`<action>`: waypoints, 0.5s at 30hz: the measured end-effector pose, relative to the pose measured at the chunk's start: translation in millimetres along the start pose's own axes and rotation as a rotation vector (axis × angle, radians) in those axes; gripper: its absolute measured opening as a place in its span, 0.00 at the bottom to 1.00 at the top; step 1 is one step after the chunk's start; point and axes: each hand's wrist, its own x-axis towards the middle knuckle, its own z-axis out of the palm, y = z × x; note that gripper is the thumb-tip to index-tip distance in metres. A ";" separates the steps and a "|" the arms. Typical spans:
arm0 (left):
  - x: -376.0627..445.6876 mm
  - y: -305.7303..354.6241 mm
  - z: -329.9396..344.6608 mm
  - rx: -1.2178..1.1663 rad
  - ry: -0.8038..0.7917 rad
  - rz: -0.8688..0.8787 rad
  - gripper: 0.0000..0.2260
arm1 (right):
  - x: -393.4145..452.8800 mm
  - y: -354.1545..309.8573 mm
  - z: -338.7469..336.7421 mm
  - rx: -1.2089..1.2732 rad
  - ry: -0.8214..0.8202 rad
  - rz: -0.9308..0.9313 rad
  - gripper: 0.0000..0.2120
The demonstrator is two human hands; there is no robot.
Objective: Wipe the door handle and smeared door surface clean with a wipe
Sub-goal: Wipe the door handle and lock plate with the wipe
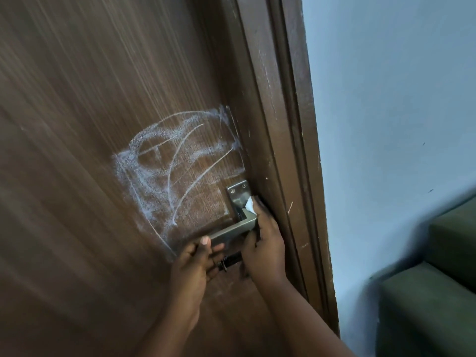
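A brown wooden door (90,124) carries a patch of white chalky smears (175,161) just above and left of its metal lever handle (231,231). The handle's steel backplate (238,194) shows two screws at the top. My left hand (198,261) grips the free end of the lever, thumb on top. My right hand (265,243) presses a small white wipe (249,203) against the handle's neck near the backplate. Most of the wipe is hidden under my fingers.
A dark brown door frame (291,150) runs down the right of the door, with scuffs along it. Beyond it is a pale blue wall (386,112). A dark green upholstered seat (432,292) stands at the lower right. A small dark latch (230,261) sits below the handle.
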 end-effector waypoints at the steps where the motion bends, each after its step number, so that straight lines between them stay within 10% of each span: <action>1: 0.7 -0.5 -0.2 -0.005 -0.003 -0.004 0.07 | 0.3 2.9 -1.0 -0.026 0.002 -0.024 0.30; 15: 0.9 -7.2 -1.2 -0.001 0.003 0.004 0.10 | -21.9 26.4 -23.9 -0.240 -0.087 -0.070 0.22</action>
